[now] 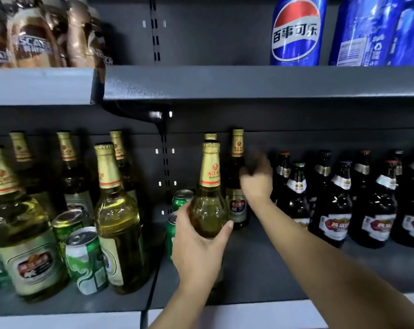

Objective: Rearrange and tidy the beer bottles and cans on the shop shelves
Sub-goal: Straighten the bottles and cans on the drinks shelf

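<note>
Green bottle (208, 210) within left fingers (226, 227), upright

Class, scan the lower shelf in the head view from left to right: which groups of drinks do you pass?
Gold-capped green bottles → green cans → bottle held by left hand → right hand → dark bottles.

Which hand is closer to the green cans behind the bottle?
Left. The left hand grips a gold-necked bottle right beside the green cans. The right hand is farther right, by another bottle at the back.
</note>
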`<state>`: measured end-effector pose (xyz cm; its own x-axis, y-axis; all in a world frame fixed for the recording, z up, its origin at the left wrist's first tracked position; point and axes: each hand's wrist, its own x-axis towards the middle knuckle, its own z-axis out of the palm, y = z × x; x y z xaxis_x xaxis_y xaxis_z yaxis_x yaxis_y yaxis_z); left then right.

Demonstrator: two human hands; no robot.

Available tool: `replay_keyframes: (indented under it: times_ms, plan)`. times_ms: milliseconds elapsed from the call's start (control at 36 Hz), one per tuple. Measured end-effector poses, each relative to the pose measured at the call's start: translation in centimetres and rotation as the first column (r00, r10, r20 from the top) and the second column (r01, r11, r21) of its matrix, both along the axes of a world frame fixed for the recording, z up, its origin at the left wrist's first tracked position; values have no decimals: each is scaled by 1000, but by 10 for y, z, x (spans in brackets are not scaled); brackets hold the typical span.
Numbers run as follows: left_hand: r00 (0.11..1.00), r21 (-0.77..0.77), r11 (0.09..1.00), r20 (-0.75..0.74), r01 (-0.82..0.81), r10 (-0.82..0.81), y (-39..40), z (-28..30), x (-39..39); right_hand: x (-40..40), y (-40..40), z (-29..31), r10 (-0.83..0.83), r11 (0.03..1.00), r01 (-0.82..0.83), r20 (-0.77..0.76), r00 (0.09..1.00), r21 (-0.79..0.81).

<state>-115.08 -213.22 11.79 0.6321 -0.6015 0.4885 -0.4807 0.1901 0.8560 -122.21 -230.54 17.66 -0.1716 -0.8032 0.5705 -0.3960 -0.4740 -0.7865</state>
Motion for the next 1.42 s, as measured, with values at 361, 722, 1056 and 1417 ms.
replay_keyframes:
  times_ms: [361,722,1056,1417]
  plan:
    - [994,91,992,47,93,-97,-58,14,-43,-37,70,32,428,903,-428,7,904,29]
    - [962,-48,995,263,89,-73,-43,31,2,-37,57,34,86,996,-91,-291,953,-4]
    - [707,802,542,533,-249,-465,-49,52,72,-23,48,16,315,949,-314,2,949,-10]
    - [694,732,501,650,-461,-311,-49,40,101,-18,44,8,303,953,-302,23,953,-23]
